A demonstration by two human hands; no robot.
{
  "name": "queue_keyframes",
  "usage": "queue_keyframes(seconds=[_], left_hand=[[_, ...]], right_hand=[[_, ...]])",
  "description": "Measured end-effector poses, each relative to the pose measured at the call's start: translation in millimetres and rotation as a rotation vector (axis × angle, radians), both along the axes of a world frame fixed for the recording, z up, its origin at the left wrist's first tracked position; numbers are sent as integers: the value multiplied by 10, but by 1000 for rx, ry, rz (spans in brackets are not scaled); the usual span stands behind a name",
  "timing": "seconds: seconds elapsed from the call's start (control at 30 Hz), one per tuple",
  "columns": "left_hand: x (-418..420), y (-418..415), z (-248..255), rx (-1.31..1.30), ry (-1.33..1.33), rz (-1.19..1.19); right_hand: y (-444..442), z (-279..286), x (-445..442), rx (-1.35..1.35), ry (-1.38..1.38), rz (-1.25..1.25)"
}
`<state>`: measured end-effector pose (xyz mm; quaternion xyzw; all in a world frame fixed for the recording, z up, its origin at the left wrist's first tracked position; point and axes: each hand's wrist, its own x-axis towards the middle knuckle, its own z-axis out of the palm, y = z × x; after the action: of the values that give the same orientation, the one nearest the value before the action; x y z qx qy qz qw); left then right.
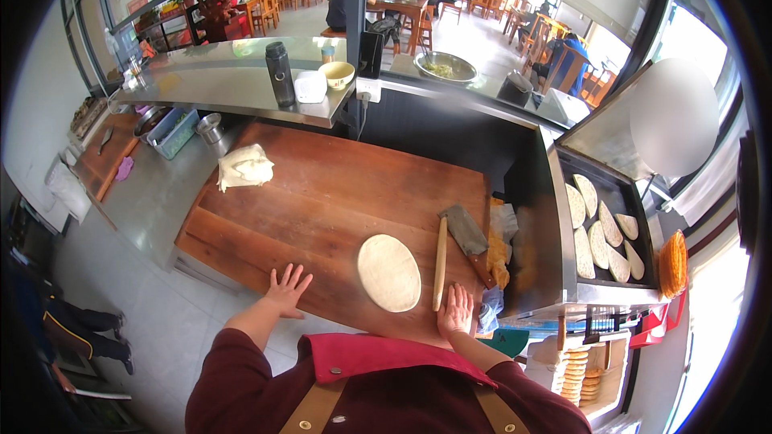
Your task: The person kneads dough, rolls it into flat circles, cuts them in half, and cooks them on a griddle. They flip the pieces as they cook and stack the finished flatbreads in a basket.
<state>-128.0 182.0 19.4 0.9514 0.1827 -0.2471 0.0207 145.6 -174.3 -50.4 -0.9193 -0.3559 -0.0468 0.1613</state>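
Note:
A flattened oval of dough (389, 273) lies on the wooden work board (325, 193) in front of me. My left hand (288, 290) rests at the near edge of the board, left of the dough, fingers spread and holding nothing. To the dough's right, my right hand (456, 311) lies flat on the board beside the lower end of a wooden rolling pin (441, 264); it grips nothing. A cleaver (465, 231) with a wooden handle lies right of the pin. A lump of raw dough (246, 167) sits at the board's far left.
At the right, an open griddle (608, 235) holds several flatbread wedges, with a woven basket (673, 264) beside it. Stacked round breads (575, 374) are in a box below. A steel shelf (241, 81) with a dark bottle (280, 75) stands beyond the board. Another person (84, 328) is far left.

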Motion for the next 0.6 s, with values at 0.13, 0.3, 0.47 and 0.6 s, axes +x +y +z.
queue_keyframes(seconds=[0.13,0.3,0.47,0.6], left_hand=[[-79,241,42,93,189,237],[69,320,277,60,341,562],[116,300,45,165,349,766],[173,262,123,147,338,794]], right_hand=[[7,-27,-1,-2,25,-16],[-4,-42,-9,5,15,-20],[16,19,-23,38,-5,5],[12,44,-20,21,37,-6]])
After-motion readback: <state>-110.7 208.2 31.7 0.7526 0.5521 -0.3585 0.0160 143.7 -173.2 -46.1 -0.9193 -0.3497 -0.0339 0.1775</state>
